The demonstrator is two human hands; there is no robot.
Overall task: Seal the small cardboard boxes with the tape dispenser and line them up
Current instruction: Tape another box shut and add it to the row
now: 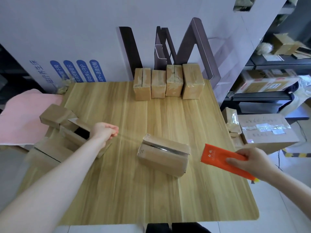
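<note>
Over the near wooden surface (117, 190), the left grip (106, 130) is pinching a clear tape strand (129, 137) stretching to the small cardboard box (165, 158) lying mid-surface. The right grip (249, 162) is holding the orange tape dispenser (218, 157) just beside it. Four boxes (168, 83) are standing lined up at the far edge.

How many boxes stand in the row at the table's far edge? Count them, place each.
4, side by side, left to right: leftmost box, second box, third box, rightmost box. Any box behind them would be hidden.
</note>
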